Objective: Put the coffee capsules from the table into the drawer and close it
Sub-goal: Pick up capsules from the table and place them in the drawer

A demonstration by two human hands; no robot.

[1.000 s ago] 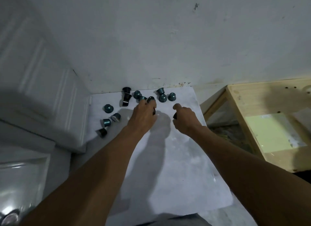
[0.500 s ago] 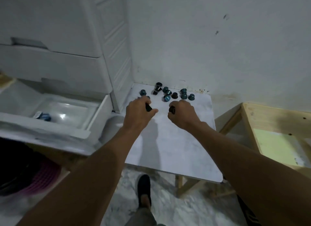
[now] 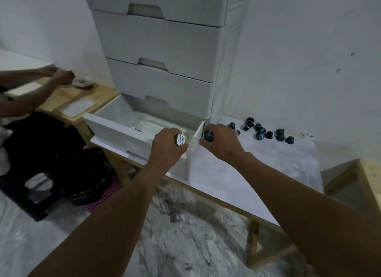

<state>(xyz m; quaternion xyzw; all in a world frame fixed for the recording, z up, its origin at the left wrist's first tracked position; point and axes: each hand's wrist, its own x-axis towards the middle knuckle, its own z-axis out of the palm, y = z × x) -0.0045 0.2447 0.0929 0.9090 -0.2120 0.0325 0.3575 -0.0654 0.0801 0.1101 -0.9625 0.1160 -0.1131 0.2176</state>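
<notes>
Far left of the frame: another person's arms (image 3: 31,87) reach over a wooden desk (image 3: 82,94). Their hands are blurred, so I cannot tell the grip. Below them a black stool (image 3: 31,196) and a dark round basket with pink mesh (image 3: 97,196) stand on the marbled floor (image 3: 185,235).

Centre: a white drawer unit (image 3: 165,45) has its upper drawers closed. The bottom drawer (image 3: 115,132) is pulled out toward the lower left. A small blue item (image 3: 137,129) lies inside on the drawer's floor, too small to identify.

The left hand (image 3: 167,149) is above the drawer's front right corner. Its fingers are curled round a labelled capsule (image 3: 180,140), with the printed foil lid facing the camera.

The right hand (image 3: 221,144) is just right of the drawer's right wall, over the left part of the white table (image 3: 278,169). It pinches a teal capsule (image 3: 208,136) between thumb and fingers. I cannot tell whether this hand touches the drawer wall.

Right of centre: roughly ten loose capsules (image 3: 268,132) are clustered on the back of the table near the wall, beside the unit. Some are upright and some are tipped over. They are well apart from both hands.

Far right edge: a bare wooden frame (image 3: 369,173) stands next to the table.
</notes>
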